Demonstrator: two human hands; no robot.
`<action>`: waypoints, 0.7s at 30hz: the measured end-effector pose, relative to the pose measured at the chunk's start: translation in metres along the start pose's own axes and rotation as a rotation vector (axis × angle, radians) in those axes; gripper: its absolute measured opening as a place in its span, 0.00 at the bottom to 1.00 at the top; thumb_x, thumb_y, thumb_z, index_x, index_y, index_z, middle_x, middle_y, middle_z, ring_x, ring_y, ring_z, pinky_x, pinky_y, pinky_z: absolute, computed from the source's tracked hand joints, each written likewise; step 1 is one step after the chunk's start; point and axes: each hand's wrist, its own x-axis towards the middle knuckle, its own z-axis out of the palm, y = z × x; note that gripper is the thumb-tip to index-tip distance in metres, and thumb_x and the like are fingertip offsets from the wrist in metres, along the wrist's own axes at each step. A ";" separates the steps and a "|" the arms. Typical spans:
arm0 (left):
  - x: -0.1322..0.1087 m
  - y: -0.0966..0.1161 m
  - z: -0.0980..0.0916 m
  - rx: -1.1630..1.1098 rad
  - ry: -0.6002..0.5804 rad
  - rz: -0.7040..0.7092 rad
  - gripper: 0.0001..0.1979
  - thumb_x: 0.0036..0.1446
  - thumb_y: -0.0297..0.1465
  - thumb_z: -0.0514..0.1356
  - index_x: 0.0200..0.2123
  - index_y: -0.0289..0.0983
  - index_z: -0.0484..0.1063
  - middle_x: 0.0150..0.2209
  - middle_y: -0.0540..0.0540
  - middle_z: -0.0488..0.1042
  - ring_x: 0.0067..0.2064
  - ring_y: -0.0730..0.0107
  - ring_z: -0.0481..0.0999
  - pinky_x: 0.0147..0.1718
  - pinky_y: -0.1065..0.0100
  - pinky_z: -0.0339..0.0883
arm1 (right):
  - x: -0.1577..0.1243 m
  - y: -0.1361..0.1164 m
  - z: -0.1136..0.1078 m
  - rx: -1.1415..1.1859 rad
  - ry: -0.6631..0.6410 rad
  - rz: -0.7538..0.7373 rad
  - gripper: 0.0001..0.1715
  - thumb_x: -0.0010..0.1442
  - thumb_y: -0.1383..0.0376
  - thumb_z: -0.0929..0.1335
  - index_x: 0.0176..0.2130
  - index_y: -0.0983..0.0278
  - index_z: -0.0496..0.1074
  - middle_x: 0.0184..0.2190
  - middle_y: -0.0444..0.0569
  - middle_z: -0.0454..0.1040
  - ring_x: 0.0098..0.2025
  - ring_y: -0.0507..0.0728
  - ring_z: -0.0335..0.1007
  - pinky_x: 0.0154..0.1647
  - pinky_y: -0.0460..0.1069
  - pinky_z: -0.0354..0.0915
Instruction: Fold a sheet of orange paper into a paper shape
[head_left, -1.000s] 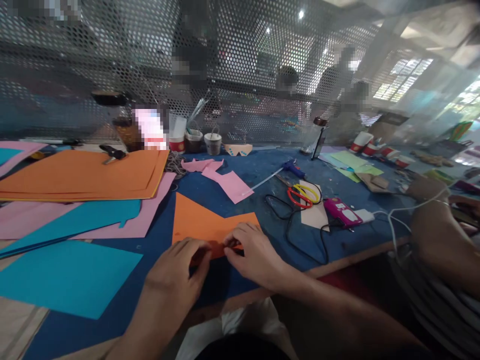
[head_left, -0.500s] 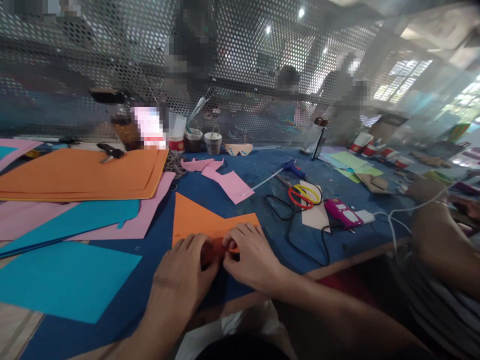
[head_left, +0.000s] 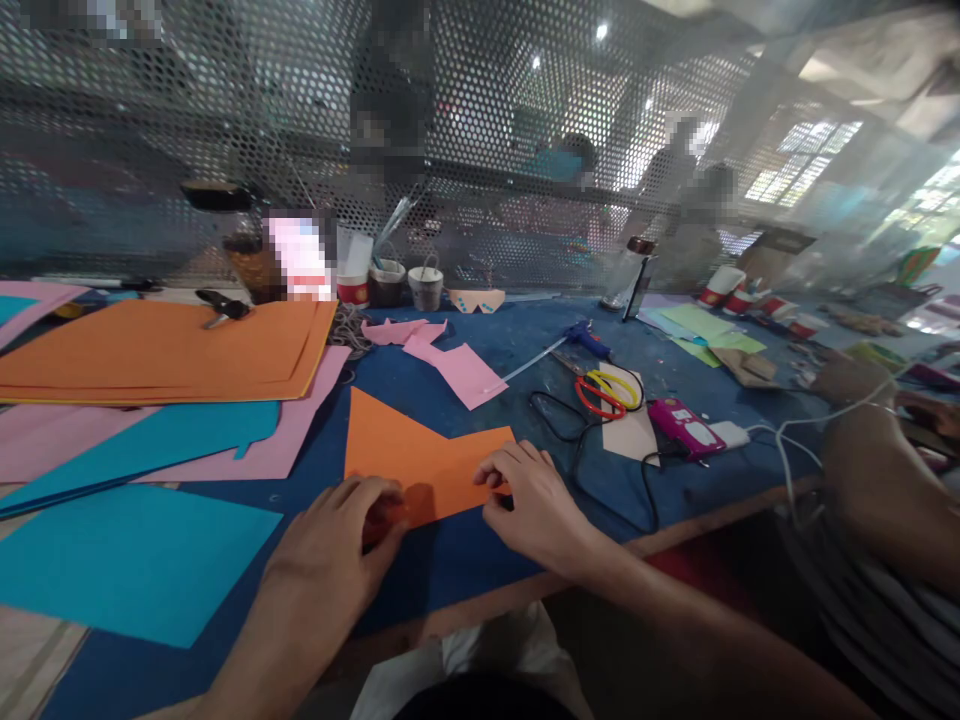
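A cut sheet of orange paper (head_left: 435, 468), notched along its far edge, lies on the blue tabletop in front of me. At its near left corner my left hand (head_left: 330, 540) grips the edge, fingers curled over it and thumb below. My right hand (head_left: 531, 510) holds the right end with bent fingers and thumb. The fingertips are partly hidden, and the middle of the sheet shows between my hands. To the left lies a teal sheet (head_left: 135, 560).
Keys (head_left: 223, 308) rest on stacked orange sheets (head_left: 150, 350) at left. Pink paper scraps (head_left: 465, 372), a blue glue gun (head_left: 589, 338), scissors (head_left: 600, 395), a black cord and a magenta box (head_left: 684, 428) lie beyond. Another person's arm (head_left: 862, 450) is at right.
My hands have moved apart, from the middle of the orange paper's near edge toward its left and right ends. More of the sheet shows between them.
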 end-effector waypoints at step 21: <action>0.000 -0.035 -0.025 -0.111 -0.061 -0.072 0.18 0.56 0.47 0.58 0.44 0.45 0.79 0.45 0.42 0.83 0.44 0.51 0.84 0.42 0.54 0.81 | -0.003 0.037 -0.032 0.104 -0.033 0.030 0.23 0.51 0.83 0.64 0.39 0.60 0.76 0.39 0.46 0.79 0.44 0.57 0.72 0.49 0.53 0.66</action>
